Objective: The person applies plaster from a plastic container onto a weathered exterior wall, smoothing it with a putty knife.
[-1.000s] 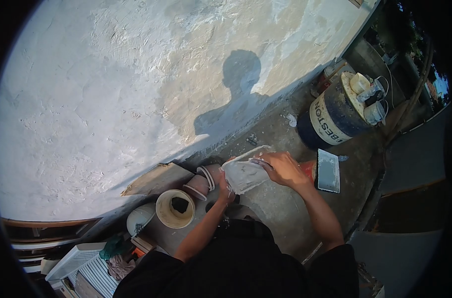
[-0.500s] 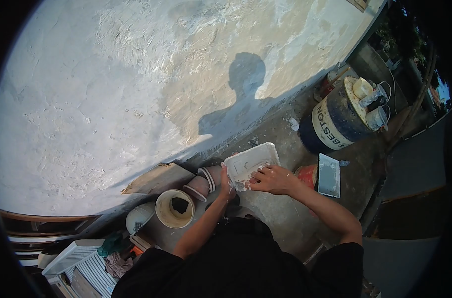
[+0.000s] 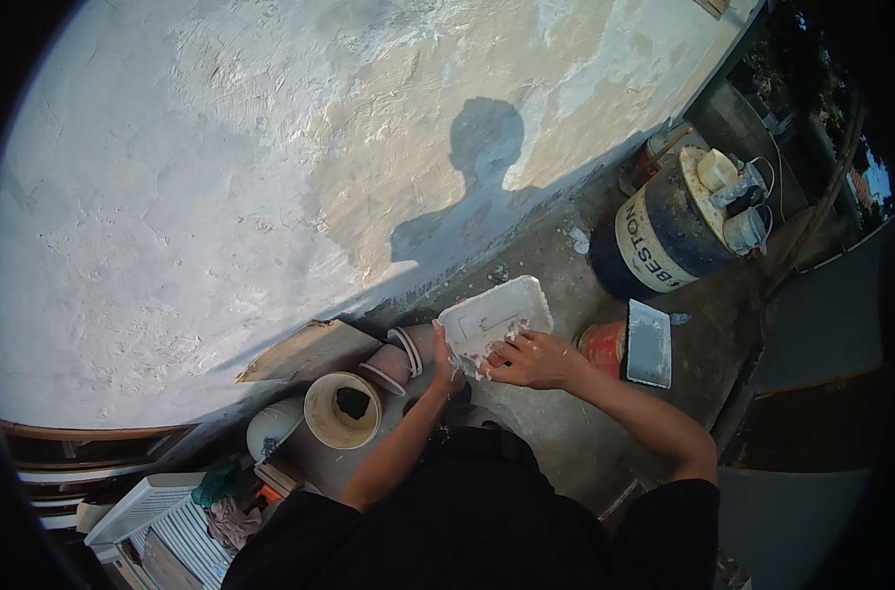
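Note:
A white rectangular tray [image 3: 479, 313], smeared inside with white paste, is held tilted in front of my body. My left hand [image 3: 447, 366] grips its near left edge, the thumb up along the side and the other fingers partly hidden beneath. My right hand [image 3: 546, 360] reaches over the tray's near right part with its fingers curled inward. White paste [image 3: 515, 332] clings to those fingers and to the tray beside them. Whether the curled fingers hold a small tool or only paste cannot be made out.
A rough plastered wall [image 3: 231, 187] bearing my shadow rises ahead. A blue drum [image 3: 654, 241] with containers on top stands right. Nearer are a red bucket [image 3: 602, 346] and a grey-faced rectangular piece [image 3: 650, 344]. Left are a cream bucket [image 3: 322, 413], stacked pots [image 3: 388, 366] and a board [image 3: 308, 352].
My right hand has shifted slightly within the tray, its fingers more curled. The tray sits slightly higher and further left in view. My left hand keeps its grip.

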Available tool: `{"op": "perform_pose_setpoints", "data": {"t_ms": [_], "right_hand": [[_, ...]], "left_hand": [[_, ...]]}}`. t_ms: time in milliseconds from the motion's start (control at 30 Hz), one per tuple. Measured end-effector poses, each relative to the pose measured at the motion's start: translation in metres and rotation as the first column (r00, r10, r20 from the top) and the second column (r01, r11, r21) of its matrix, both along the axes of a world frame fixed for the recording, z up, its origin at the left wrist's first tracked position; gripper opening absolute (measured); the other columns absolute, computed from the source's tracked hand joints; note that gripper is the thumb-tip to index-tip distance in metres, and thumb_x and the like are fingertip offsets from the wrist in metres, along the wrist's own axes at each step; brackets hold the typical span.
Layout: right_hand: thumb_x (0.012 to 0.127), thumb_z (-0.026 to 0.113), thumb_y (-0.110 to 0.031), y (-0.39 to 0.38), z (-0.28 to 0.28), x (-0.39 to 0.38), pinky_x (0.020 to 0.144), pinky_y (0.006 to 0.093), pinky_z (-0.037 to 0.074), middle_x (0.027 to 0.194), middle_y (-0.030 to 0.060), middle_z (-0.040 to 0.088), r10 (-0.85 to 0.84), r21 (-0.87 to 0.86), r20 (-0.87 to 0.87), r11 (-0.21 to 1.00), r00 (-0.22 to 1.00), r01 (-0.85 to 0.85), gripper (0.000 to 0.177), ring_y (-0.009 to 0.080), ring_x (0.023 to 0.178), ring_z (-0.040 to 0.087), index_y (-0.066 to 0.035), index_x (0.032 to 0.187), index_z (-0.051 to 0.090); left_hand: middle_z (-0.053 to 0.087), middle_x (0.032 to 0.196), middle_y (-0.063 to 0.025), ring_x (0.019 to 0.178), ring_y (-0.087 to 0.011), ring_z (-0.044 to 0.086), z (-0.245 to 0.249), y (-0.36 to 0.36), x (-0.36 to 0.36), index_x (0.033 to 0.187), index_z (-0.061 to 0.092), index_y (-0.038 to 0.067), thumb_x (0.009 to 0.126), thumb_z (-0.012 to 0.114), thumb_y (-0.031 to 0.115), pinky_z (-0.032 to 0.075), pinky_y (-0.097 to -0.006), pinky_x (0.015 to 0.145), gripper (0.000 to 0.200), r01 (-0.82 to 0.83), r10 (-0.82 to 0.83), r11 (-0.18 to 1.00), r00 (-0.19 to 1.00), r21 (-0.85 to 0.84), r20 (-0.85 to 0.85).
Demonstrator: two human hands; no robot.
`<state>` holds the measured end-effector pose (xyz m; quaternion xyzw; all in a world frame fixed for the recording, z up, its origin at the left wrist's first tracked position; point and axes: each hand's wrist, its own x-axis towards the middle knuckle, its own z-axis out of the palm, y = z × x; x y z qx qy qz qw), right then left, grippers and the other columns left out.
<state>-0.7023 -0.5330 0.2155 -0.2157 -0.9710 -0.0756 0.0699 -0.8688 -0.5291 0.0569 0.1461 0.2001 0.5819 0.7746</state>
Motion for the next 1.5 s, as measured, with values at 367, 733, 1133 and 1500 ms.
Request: {"op": "perform_pose_setpoints", "data": {"t_ms": [367, 733, 1133, 1500], "right_hand": [[0.081, 0.062, -0.026, 0.018, 0.01, 0.023, 0.076, 0.0312, 0.056, 0.103, 0.0013, 0.065, 0.004, 0.24, -0.197, 0.97, 0.98, 0.045, 0.019, 0.0168, 0.091, 0.065, -0.028, 0.1, 0.063], [0.077, 0.064, -0.012, 0.015, -0.012, 0.031, 0.069, 0.0326, 0.057, 0.095, 0.0067, 0.065, -0.188, 0.019, -0.373, 0.977, 0.909, 0.21, 0.021, 0.0214, 0.082, 0.067, -0.015, 0.097, 0.066], [0.067, 0.062, 0.011, 0.016, -0.012, 0.042, 0.074, 0.0372, 0.056, 0.09, 0.012, 0.066, -0.375, -0.199, -0.63, 0.925, 0.681, 0.324, 0.026, 0.029, 0.084, 0.067, -0.002, 0.09, 0.062], [0.074, 0.061, 0.012, -0.005, -0.023, 0.029, 0.069, 0.0365, 0.052, 0.09, 0.0188, 0.066, -0.427, -0.225, -0.784, 0.872, 0.451, 0.434, 0.02, 0.0336, 0.08, 0.066, 0.003, 0.092, 0.061]], "left_hand": [[0.049, 0.132, -0.0131, 0.122, -0.0243, 0.048, -0.002, 0.0, 0.008, 0.134, 0.041, 0.002, 0.099, 0.025, 0.051, 0.035, -0.0391, 0.106, 0.062, 0.058, -0.057, 0.998, 0.996, -0.014, 0.062], [0.051, 0.128, -0.0141, 0.117, -0.0281, 0.053, -0.01, 0.007, 0.011, 0.134, 0.039, 0.005, 0.096, 0.025, 0.058, 0.041, -0.0416, 0.102, 0.067, -0.052, 0.052, 0.999, 0.991, -0.001, -0.125], [0.054, 0.124, -0.0107, 0.114, -0.0227, 0.055, 0.01, 0.006, 0.011, 0.13, 0.043, 0.004, 0.098, 0.025, 0.055, 0.042, -0.0378, 0.1, 0.063, -0.033, 0.031, 0.997, 0.999, -0.075, -0.028], [0.049, 0.131, -0.0112, 0.12, -0.0233, 0.05, -0.007, 0.007, 0.01, 0.133, 0.041, 0.005, 0.098, 0.023, 0.055, 0.039, -0.0383, 0.103, 0.064, -0.071, 0.071, 0.995, 0.997, -0.065, -0.016]]}}
